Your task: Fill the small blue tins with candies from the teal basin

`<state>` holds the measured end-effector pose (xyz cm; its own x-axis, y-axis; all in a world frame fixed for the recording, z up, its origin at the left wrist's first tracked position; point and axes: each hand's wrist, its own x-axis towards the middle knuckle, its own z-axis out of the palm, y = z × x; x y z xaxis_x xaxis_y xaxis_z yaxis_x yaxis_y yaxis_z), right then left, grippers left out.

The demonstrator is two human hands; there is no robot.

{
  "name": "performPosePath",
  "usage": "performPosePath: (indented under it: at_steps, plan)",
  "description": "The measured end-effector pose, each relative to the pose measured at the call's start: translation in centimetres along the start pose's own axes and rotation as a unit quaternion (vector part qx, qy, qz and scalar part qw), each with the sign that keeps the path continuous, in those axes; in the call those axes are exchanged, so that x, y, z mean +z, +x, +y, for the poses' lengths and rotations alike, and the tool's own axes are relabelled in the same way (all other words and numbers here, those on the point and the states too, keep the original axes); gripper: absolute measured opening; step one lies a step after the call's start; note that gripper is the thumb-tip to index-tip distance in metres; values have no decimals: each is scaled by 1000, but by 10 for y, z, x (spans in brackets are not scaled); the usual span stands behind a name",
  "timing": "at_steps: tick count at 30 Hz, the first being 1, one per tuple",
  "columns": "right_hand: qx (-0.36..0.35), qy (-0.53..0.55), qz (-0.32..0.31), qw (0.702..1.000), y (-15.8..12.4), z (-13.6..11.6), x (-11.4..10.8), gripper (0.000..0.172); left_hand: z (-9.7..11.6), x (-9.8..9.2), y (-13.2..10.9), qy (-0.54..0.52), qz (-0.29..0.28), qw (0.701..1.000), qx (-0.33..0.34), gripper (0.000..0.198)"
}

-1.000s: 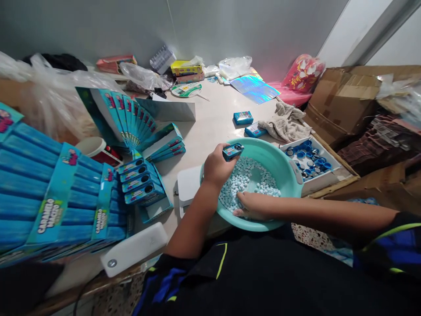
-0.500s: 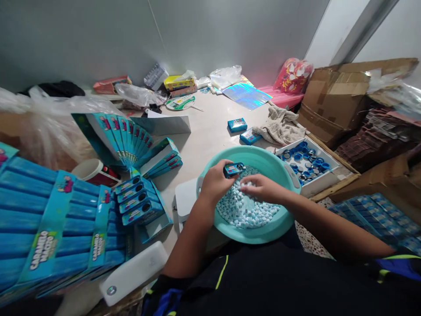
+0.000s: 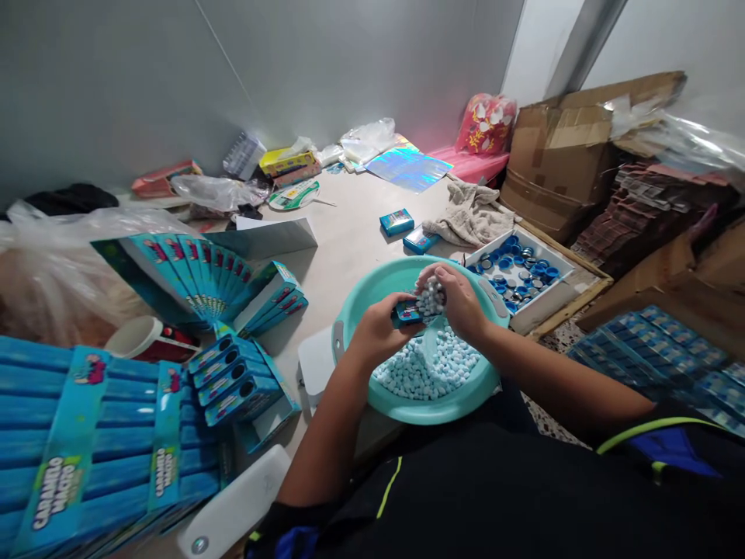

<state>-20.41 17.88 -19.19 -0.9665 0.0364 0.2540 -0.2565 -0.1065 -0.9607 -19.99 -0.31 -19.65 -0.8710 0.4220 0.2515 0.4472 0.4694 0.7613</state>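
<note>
My left hand (image 3: 377, 332) is closed round a small blue candy box (image 3: 407, 313), held over the left half of a turquoise basin (image 3: 355, 291). Cupped beside the box, my right hand (image 3: 459, 304) holds a handful of small pale candies (image 3: 431, 301) against its end. Below both hands, many more loose white and pale blue candies (image 3: 424, 373) cover the basin's bottom. Whether any candies are inside the box is hidden by my fingers.
Left stand printed blue display cartons (image 3: 87, 442), small boxes (image 3: 238, 380) and a paper cup (image 3: 136, 338). A tray of blue caps (image 3: 518, 268) adjoins the basin on the right. Behind lie two blue boxes (image 3: 396, 223) and a grey cloth (image 3: 471, 213). Cardboard boxes (image 3: 559, 163) stand far right.
My right hand has risen from the candies in the basin to the box with a handful. My left hand still holds the box. The whole view has shifted slightly.
</note>
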Motion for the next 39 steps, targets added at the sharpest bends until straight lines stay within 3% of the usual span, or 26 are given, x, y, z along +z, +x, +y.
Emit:
performPosePath:
  at_steps: [4, 6, 9, 11, 15, 20, 23, 28, 36, 39]
  plan:
    - [-53, -169, -56, 983, -3, -4, -10, 36, -5, -1, -1, 26, 60, 998, -11, 43]
    - [-115, -267, -120, 949, -6, -5, -13, 34, -7, 0, -1, 30, 85, 996, -17, 45]
    - [-190, -360, -214, 888, -10, -2, -12, 35, -9, 0, -3, 30, 77, 996, -12, 48]
    - [-217, -386, -240, 864, -11, 1, -11, 32, -10, -1, -4, 30, 76, 997, -12, 45]
    - [-230, -396, -230, 859, -5, 5, -17, 27, -12, -1, -3, 5, 87, 995, -38, 40]
    - [-158, -456, -188, 856, 0, 7, -29, 27, -16, -2, -2, 23, 75, 994, -77, 44]
    - [-153, -449, -159, 866, -2, 8, -29, 26, -16, -2, -2, 14, 75, 994, -74, 44]
    - [-178, -448, -233, 845, -4, 6, -24, 40, -12, -4, -2, -13, 76, 996, -50, 43]
    - [-69, -507, -172, 842, -2, -1, -28, 31, -13, -8, -1, -21, 133, 985, -112, 48]
    - [-39, -493, -155, 855, -4, -3, -28, 38, -13, -9, 0, -39, 162, 978, -125, 48]
